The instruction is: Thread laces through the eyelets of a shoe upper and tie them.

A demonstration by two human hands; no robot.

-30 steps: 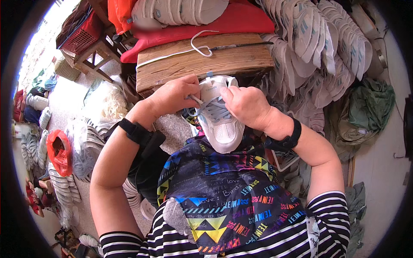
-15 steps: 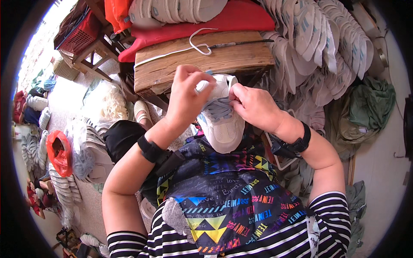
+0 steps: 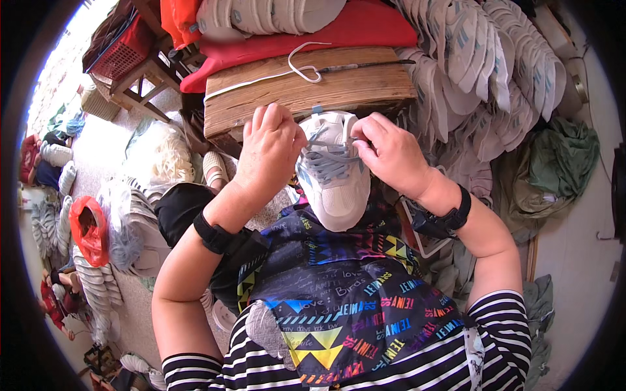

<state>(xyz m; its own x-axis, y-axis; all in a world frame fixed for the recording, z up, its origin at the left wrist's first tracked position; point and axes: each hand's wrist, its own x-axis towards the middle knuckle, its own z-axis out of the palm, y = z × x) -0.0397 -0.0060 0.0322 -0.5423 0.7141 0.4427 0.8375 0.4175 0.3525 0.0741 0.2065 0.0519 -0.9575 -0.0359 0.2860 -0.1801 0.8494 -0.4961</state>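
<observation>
A white shoe upper (image 3: pixel 339 202) rests over my lap, toe toward me, its tongue end near the wooden bench. Grey-blue shoelace (image 3: pixel 328 164) crosses its front in several rows. My left hand (image 3: pixel 268 144) is closed at the shoe's left edge, with a strand of the lace running from its fingertips. On the other side, my right hand (image 3: pixel 391 155) pinches beside the upper right eyelets; lace shows at its fingertips, though the fingers partly hide it. Under the shoe lies a dark apron (image 3: pixel 339 293) with colourful print.
Ahead stands a wooden bench (image 3: pixel 261 98) bearing a loose white cord (image 3: pixel 306 70) and red cloth (image 3: pixel 365 32). Stacked shoe uppers (image 3: pixel 456 52) hang at the right beside a green cloth bundle (image 3: pixel 564 163). A red plastic bag (image 3: pixel 90 231) and more stacks are on the left.
My left hand has moved left and slightly down from over the shoe's top to its left edge, uncovering more of the tongue. My right hand has shifted slightly right.
</observation>
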